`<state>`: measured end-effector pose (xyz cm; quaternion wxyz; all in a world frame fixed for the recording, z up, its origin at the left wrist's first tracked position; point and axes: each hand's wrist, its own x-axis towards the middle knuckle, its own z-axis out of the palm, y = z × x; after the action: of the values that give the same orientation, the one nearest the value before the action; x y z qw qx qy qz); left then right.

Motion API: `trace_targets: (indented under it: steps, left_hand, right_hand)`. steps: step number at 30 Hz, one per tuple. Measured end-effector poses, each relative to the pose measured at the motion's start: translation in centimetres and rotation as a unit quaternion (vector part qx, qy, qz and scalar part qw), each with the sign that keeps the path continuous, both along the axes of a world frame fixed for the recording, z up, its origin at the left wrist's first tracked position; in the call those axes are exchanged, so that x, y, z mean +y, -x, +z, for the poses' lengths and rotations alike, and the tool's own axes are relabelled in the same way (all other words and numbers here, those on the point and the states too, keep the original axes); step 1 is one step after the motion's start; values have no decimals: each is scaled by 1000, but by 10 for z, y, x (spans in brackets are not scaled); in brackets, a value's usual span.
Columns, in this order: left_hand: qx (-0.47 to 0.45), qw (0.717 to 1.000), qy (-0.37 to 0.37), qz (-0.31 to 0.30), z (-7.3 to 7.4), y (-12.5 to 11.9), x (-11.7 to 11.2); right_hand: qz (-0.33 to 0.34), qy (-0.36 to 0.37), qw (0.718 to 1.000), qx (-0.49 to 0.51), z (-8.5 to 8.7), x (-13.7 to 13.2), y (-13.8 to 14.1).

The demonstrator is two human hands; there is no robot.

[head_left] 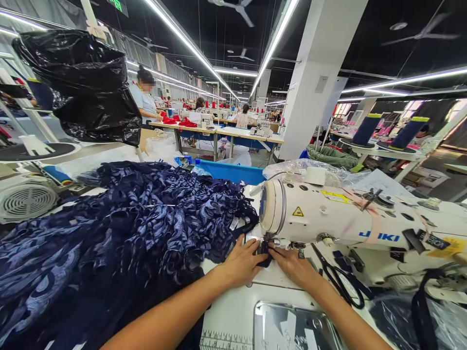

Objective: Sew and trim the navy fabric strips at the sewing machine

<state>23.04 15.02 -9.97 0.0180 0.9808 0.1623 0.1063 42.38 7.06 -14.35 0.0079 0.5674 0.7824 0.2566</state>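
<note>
My left hand [242, 262] and my right hand [294, 265] meet under the head of a white sewing machine [339, 216]. Together they pinch a small dark piece of fabric [264, 253] at the needle. Both hands' fingers are pressed together on it. A large heap of dark blue patterned lace fabric [120, 228] lies just left of my left arm and covers the left side of the white table [237, 311].
Black scissors [341, 282] lie right of my right hand. A metal plate [292, 325] is set in the table near me. A black plastic bag [87, 82] hangs at upper left. Thread cones [367, 129] stand at right. Other people sit at distant tables [215, 131].
</note>
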Motion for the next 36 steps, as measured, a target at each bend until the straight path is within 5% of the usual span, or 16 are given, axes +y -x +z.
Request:
trace_targets:
  steps: [36]
  left_hand:
    - [-5, 999, -17, 36, -12, -8, 2]
  right_hand:
    - [-19, -36, 998, 40, 1, 5, -1]
